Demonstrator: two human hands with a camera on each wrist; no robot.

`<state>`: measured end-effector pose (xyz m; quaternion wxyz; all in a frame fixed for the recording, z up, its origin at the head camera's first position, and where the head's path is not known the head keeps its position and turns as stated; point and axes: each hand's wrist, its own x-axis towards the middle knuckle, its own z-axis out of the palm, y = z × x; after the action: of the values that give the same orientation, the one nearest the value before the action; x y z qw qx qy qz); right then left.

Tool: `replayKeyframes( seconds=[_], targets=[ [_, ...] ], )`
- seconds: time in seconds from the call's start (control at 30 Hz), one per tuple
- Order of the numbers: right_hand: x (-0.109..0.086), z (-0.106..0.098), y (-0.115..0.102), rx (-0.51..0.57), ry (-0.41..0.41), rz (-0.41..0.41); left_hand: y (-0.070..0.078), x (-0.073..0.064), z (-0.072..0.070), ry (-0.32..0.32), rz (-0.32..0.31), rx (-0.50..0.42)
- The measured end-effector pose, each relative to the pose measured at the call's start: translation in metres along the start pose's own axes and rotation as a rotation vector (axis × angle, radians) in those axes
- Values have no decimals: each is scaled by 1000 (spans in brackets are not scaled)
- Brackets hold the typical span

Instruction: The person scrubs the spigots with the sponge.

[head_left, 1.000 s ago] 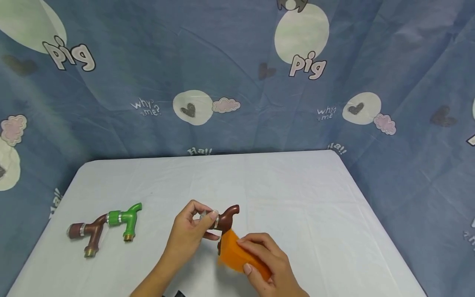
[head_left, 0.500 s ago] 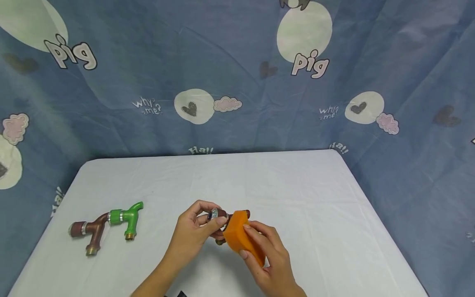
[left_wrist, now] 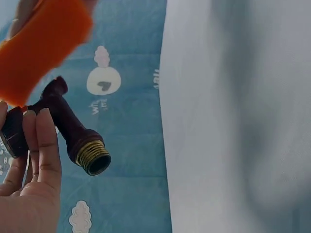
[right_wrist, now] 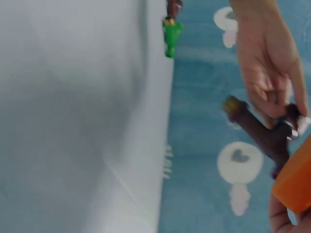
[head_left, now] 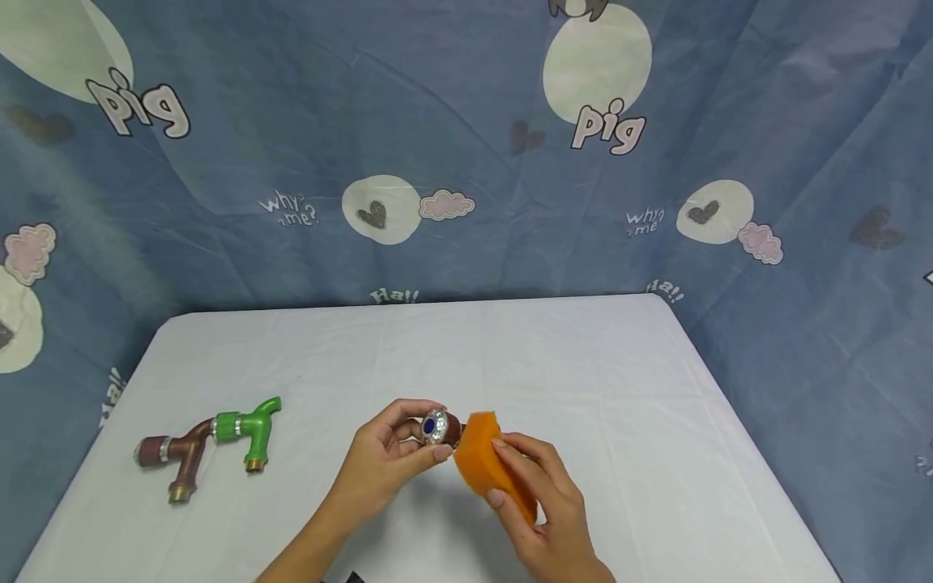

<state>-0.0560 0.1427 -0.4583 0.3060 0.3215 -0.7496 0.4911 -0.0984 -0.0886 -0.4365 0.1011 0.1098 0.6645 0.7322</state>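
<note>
Brown tap (head_left: 189,461) and green tap (head_left: 255,429) lie at nine o'clock on the white table (head_left: 583,364), apparently end to end. Next, the left hand (head_left: 379,460) grips a second brown tap (left_wrist: 64,115) by its handle (head_left: 437,427), above the table. In the left wrist view, its long axis runs from eleven to five o'clock, the brass thread (left_wrist: 88,150) being at five. At four o'clock from this handle in the head view is the orange sponge (head_left: 481,460), pinched by the right hand (head_left: 552,510); it hides the tap's body, and whether it presses there, I cannot tell.
</note>
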Motion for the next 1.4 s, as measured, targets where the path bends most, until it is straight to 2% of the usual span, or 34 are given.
replayKeyframes(
  seconds=[0.1,0.17,0.37,0.47,0.63,0.73,0.83,0.9,1.03,1.13,1.27,1.4],
  targets=[
    [9,-6,-1,-51,16,-54,-1,-2,2,1,1,66],
    [14,-10,-1,-109,-9,-65,-2,-3,2,-28,19,92],
    [15,-17,-3,-217,-140,-3,-3,-6,0,-171,94,62],
    [13,-19,-3,-250,-179,7,-4,-6,-2,-208,121,43],
    [11,-24,-1,-272,-231,37,-5,-6,-5,-207,115,53],
    [10,-27,0,-200,-185,50,-5,-6,-5,-203,88,56],
    [12,-27,1,-122,-113,48,-5,-6,-4,-212,85,55],
    [14,-26,1,-103,-105,59,-5,-6,-3,-224,93,55],
    [14,-22,-1,-120,-167,105,-5,-6,-2,-238,91,62],
    [10,-21,-2,-146,-222,136,-5,-7,-3,-223,61,77],
    [6,-19,-3,-156,-257,132,-6,-7,-5,-205,42,94],
    [3,-17,-2,-132,-236,117,-9,-4,-5,-215,96,104]
  ],
)
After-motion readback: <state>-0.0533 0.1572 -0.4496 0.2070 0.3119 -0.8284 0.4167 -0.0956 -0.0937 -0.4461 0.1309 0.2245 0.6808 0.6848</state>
